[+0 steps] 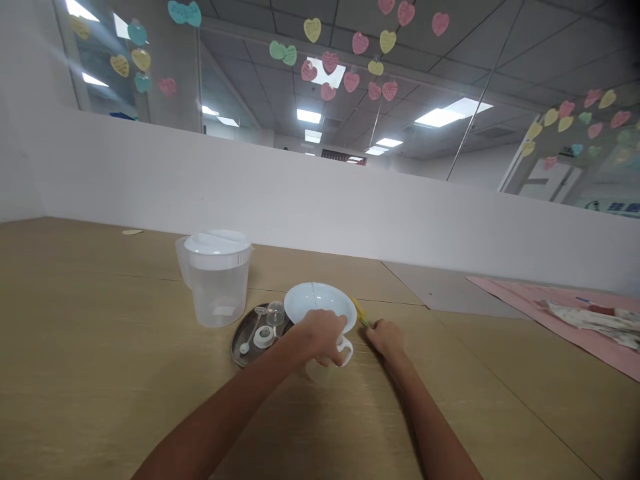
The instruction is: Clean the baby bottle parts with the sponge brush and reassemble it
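Note:
My left hand [325, 333] is closed over a cup whose white handle [346, 351] sticks out to the right; the hand hides most of the cup. Just behind it stands a white bowl [313, 298]. To the right, my right hand [387, 337] is closed on the green end of a thin yellow-green item [361, 314], which leans by the bowl's right rim. A round dark tray [240, 340] lies left of my left hand. On it are a white ring-shaped piece [264, 337], a small clear cup [275, 313] and a spoon [245, 348].
A clear pitcher with a white lid [218, 242] stands behind the tray on the left. At the far right, a pink cloth [530, 303] carries a crumpled patterned cloth [590, 322]. A low white wall [300, 200] runs along the table's back edge.

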The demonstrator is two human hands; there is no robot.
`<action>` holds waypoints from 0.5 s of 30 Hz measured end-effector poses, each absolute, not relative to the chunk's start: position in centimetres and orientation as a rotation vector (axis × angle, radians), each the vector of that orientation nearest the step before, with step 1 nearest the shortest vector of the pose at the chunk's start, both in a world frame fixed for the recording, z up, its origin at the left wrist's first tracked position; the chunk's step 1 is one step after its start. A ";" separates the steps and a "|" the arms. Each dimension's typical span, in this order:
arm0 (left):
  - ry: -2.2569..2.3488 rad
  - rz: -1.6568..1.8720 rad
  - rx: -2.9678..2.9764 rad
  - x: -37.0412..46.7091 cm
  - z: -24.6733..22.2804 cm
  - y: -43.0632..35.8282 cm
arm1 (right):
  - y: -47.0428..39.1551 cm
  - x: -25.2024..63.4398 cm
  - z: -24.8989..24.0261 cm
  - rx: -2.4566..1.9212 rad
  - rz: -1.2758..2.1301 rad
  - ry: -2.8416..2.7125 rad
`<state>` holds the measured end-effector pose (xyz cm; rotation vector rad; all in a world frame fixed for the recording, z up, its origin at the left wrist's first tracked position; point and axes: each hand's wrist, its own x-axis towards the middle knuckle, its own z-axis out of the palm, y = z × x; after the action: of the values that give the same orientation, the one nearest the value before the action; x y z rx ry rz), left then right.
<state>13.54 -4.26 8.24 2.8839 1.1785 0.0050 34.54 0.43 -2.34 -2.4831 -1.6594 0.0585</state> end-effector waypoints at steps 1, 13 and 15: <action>1.194 -0.029 2.874 13.6 8.1 -4.3 | 0.4 34.4 -2.2 -2.502 0.063 -1.667; 1.514 0.264 2.278 5.0 11.4 2.1 | -0.7 33.1 0.8 -2.428 -0.134 -1.565; 1.611 0.255 2.164 3.2 10.5 3.5 | 0.0 31.9 1.7 -2.300 -0.231 -1.618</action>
<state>3.23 3.52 10.52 2.1636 1.6110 0.2555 31.86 -0.01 1.65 -2.2995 -1.6182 -0.2311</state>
